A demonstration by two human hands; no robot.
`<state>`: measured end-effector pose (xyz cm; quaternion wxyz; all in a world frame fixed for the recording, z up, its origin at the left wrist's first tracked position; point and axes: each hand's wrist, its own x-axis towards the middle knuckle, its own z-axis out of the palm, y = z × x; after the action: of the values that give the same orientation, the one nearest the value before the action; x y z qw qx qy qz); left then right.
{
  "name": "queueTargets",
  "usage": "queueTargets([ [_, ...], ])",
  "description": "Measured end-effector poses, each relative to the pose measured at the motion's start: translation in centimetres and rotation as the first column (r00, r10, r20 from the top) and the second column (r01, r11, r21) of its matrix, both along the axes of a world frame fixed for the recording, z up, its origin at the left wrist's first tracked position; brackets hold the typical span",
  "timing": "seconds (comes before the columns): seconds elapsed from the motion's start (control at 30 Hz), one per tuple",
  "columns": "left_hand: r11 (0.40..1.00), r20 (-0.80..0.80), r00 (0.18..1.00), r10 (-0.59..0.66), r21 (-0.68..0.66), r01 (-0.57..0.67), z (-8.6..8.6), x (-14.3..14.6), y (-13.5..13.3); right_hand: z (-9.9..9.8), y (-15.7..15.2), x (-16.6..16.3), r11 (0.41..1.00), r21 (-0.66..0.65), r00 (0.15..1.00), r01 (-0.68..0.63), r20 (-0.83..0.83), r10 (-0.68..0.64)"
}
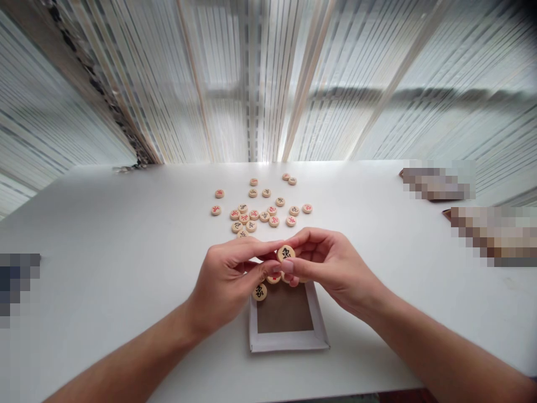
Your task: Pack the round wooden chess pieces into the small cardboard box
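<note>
A round wooden Chinese chess piece point(286, 253) with a black character is held up between my two hands. The thumb and fingers of my left hand point(235, 268) pinch its left side. From the right, my right hand point(331, 260) pinches the same piece, thumb across its lower edge. Beneath them lies a shallow box point(289, 340) with a white rim and brown bottom. Another black-marked piece point(259, 291) sits at the box's left side. A red-marked piece point(274, 278) and a few more at its far end are partly hidden by my fingers.
Several red- and black-marked pieces point(254, 214) are scattered on the white table point(146, 224) beyond my hands. Two blurred-out objects point(440, 183) lie at the right, and a dark blurred one point(19, 282) at the left edge. A striped curtain point(268, 84) hangs behind the table.
</note>
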<state>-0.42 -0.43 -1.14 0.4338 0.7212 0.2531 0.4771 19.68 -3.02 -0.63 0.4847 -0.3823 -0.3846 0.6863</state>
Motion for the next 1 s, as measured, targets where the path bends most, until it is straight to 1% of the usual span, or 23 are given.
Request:
queueTargets([
  [0.13,0.993,-0.044,0.999,0.004,0.117,0.001,-0.01,-0.01,0.0,-0.24,-0.01,0.08,1.0,0.022,0.999,0.012,0.032,-0.013],
  [0.27,0.985,-0.056,0.998,-0.009,0.172,0.018,-0.05,-0.05,-0.06,-0.28,-0.13,0.06,0.999,0.033,0.999,0.006,0.039,-0.008],
  [0.37,0.982,-0.046,0.999,-0.01,0.187,0.018,-0.01,-0.01,-0.12,-0.15,-0.17,-0.04,0.999,0.037,0.999,0.003,0.036,-0.005],
  [0.5,0.989,-0.036,0.999,-0.017,0.147,0.022,0.0,0.14,-0.25,-0.05,-0.15,-0.08,1.0,0.029,0.998,-0.012,0.057,0.01],
  [0.57,0.996,-0.032,0.999,-0.024,0.087,0.026,-0.04,0.23,-0.36,-0.05,-0.15,-0.05,0.999,0.031,0.998,-0.022,0.056,0.02],
  [0.67,0.998,0.004,0.998,-0.066,-0.013,0.067,-0.06,0.36,-0.57,-0.09,-0.17,-0.01,0.998,0.057,0.999,-0.03,0.02,0.029],
  [0.73,0.995,0.031,0.996,-0.083,-0.049,0.085,-0.04,0.45,-0.7,-0.11,-0.19,-0.01,0.997,0.068,0.999,-0.034,0.002,0.034],
  [0.87,0.996,0.056,0.996,-0.072,-0.049,0.075,-0.03,0.58,-0.85,-0.05,-0.19,0.0,0.997,0.07,0.999,-0.038,-0.002,0.038],
  [1.0,0.998,0.052,0.998,-0.036,-0.042,0.038,-0.1,0.51,-0.93,0.11,-0.2,0.07,0.995,0.085,0.998,-0.057,0.006,0.056],
])
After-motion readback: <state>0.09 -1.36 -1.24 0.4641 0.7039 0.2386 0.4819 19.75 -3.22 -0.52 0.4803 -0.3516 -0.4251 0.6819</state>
